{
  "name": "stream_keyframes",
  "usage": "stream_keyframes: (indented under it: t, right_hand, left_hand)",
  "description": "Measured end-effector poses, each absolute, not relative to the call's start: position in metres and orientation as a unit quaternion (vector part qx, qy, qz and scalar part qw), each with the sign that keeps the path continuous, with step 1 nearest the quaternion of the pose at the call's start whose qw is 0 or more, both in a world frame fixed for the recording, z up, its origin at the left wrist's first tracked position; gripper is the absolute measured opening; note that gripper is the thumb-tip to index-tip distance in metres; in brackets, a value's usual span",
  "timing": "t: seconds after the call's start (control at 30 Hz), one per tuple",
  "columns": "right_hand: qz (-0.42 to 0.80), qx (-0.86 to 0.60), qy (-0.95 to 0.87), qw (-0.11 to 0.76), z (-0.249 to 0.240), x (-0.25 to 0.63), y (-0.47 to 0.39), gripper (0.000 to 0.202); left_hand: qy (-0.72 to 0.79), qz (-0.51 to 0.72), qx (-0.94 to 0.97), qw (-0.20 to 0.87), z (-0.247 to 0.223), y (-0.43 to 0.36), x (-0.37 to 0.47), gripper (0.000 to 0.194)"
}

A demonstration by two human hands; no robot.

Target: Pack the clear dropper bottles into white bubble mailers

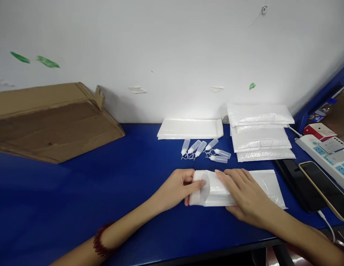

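A white bubble mailer (267, 184) lies flat on the blue table (77, 192) in front of me. My left hand (177, 188) pinches its folded flap at the left end. My right hand (245, 194) lies palm down on the middle of the mailer, fingers pressing near the flap. Just behind the mailer, several small clear dropper bottles (205, 149) lie loose on the table.
A stack of white mailers (259, 131) sits at the back right, a flat pile of white bags (190, 129) at the back centre. A cardboard box (50, 122) leans at the left. A power strip (329, 159), two phones (324, 188) and a red-white box (318, 131) crowd the right edge.
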State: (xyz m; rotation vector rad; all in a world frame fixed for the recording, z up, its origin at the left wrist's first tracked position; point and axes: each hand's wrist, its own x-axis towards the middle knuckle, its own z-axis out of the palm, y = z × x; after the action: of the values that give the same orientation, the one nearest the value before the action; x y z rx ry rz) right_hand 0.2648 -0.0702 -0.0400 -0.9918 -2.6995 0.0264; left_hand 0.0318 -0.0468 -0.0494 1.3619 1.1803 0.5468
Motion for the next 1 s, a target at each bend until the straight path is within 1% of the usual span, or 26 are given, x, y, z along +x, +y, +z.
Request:
stream_keyframes:
  t: [0.07, 0.2, 0.23, 0.27, 0.4, 0.53, 0.6, 0.7, 0.77, 0.87, 0.93, 1.0]
  right_hand:
    - [0.001, -0.351, -0.926, 0.140, -0.040, 0.267, -0.067, 0.079]
    - [0.005, -0.366, -0.921, 0.134, -0.040, 0.269, -0.064, 0.076]
    - [0.009, -0.367, -0.921, 0.129, -0.041, 0.269, -0.064, 0.075]
    - [0.011, -0.368, -0.921, 0.126, -0.041, 0.269, -0.064, 0.075]
    - [0.009, -0.364, -0.922, 0.130, -0.042, 0.269, -0.064, 0.075]
    - [0.021, -0.364, -0.921, 0.138, -0.042, 0.269, -0.064, 0.073]
    - [0.031, -0.368, -0.919, 0.136, -0.041, 0.270, -0.063, 0.074]
    - [0.047, -0.384, -0.914, 0.122, -0.041, 0.270, -0.062, 0.075]
    - [0.056, -0.392, -0.911, 0.116, -0.041, 0.270, -0.062, 0.077]
    - [0.063, -0.395, -0.909, 0.118, -0.041, 0.270, -0.062, 0.077]
    - [0.063, -0.390, -0.911, 0.119, -0.041, 0.269, -0.063, 0.077]
    - [0.062, -0.382, -0.915, 0.116, -0.041, 0.268, -0.064, 0.078]
  left_hand:
    - [0.545, 0.249, 0.622, 0.504, -0.049, -0.042, 0.026, 0.032]
    - [0.637, 0.298, 0.678, 0.215, -0.043, -0.015, 0.006, 0.028]
    - [0.655, 0.282, 0.680, 0.170, -0.040, -0.005, 0.001, 0.028]
    - [0.668, 0.255, 0.682, 0.152, -0.038, 0.005, -0.004, 0.029]
    - [0.675, 0.149, 0.689, 0.221, -0.031, 0.039, -0.013, 0.031]
    - [0.658, 0.123, 0.700, 0.251, -0.029, 0.050, -0.007, 0.035]
    - [0.659, 0.126, 0.701, 0.243, -0.023, 0.046, -0.004, 0.034]
    - [0.652, 0.140, 0.709, 0.229, -0.003, 0.032, -0.004, 0.027]
    - [0.622, 0.134, 0.728, 0.257, 0.013, 0.019, -0.003, 0.023]
    - [0.542, 0.068, 0.769, 0.331, 0.027, -0.002, 0.003, 0.019]
    - [0.500, 0.013, 0.802, 0.325, 0.027, -0.014, 0.013, 0.015]
    - [0.474, -0.016, 0.838, 0.269, 0.020, -0.022, 0.027, 0.011]
